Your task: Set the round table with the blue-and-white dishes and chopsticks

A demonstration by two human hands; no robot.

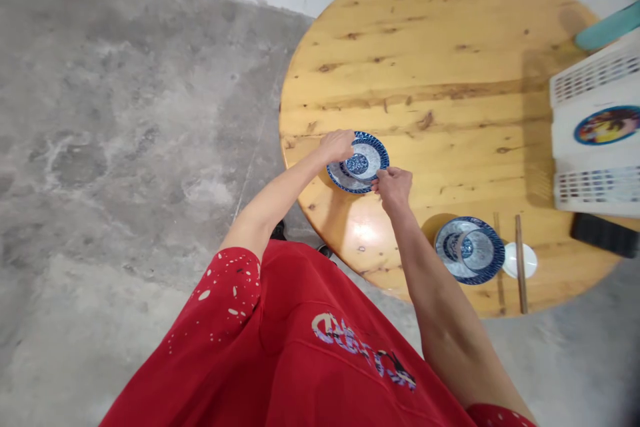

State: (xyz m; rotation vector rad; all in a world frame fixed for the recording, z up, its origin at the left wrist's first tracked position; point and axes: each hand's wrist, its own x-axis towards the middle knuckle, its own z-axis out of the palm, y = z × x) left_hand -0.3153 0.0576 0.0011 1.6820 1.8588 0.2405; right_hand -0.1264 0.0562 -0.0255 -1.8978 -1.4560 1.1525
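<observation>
Imo one bowl-and-plate set's done by the surface's near-right edge, and the second bowl's nearly settled on its plate at the left edge, left hand and right hand grip seemingly pinched on its rim.

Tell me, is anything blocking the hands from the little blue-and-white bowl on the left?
Nothing visible is. The left hand and right hand are at opposite sides of the bowl, which sits on a plate. The chopsticks lie off to the right.
</observation>
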